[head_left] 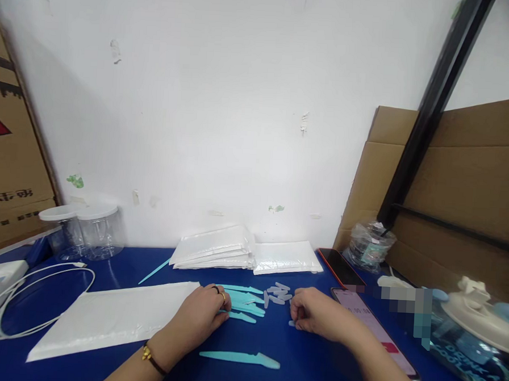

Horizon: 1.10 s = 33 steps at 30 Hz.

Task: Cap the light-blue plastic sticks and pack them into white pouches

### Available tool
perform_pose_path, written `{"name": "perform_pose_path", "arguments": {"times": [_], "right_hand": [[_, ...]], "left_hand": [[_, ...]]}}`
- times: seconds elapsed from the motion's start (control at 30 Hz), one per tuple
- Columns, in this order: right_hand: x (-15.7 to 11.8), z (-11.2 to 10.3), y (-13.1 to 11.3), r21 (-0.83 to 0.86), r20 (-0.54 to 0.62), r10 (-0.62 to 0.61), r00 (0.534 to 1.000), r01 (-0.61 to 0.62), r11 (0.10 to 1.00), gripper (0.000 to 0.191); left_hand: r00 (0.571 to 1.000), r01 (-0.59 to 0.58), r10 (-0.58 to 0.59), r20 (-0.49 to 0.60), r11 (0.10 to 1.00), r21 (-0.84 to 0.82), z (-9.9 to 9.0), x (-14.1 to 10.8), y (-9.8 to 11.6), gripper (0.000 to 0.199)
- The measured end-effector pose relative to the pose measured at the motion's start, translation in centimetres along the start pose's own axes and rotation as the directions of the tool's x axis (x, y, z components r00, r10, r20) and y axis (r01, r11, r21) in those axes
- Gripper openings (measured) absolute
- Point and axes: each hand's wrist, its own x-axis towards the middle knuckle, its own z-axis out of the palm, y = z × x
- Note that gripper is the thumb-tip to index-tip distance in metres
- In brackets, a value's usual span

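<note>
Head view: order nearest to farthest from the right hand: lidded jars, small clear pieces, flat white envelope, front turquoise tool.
1. Small clear pieces: just left, one at its fingertips.
2. Front turquoise tool: left, toward the person.
3. Flat white envelope: farther left.
4. Lidded jars: far left, near the wall.

Using the lit phone (377, 336) as landmark, we read "DRINK A" above "COOL", with further letters unclear, on the transparent bottle (469, 364) to its right. On the phone screen we identify a row of digits containing zeros. Far left of the phone, the cardboard box (19, 161) carries dark characters, partly legible, and a red marking.
</note>
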Motion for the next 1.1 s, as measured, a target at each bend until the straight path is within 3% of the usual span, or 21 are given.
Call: {"name": "perform_pose_path", "arguments": {"times": [0.2,0.4,0.53,0.8,1.1], "right_hand": [[0.6,1.7,-1.5,0.059,0.008,-0.081,0.997,0.080,0.995,0.013],[1.4,3.1,-2.5,0.183,0.020,-0.099,0.995,0.094,0.979,0.004],[1.6,3.8,-2.7,0.183,-0.011,-0.127,0.992,0.127,0.975,0.002],[1.5,4.1,-2.7,0.166,-0.062,-0.172,0.983,0.180,0.970,0.020],[2.1,4.9,-3.9,0.221,-0.078,-0.161,0.984,0.174,0.960,0.019]], "left_hand": [[1.000,0.013,-0.013,0.011,1.000,-0.024,-0.1,-0.2,0.4,0.010],[0.999,-0.047,0.048,0.020,0.995,-0.086,1.6,-0.1,0.6,0.006],[1.000,-0.013,0.017,0.021,0.983,-0.182,2.3,0.0,0.5,0.007],[0.997,0.036,-0.015,0.074,0.956,-0.291,2.1,0.1,0.9,0.009],[0.992,-0.029,0.061,0.106,0.960,-0.277,2.5,0.4,1.1,0.007]]}}
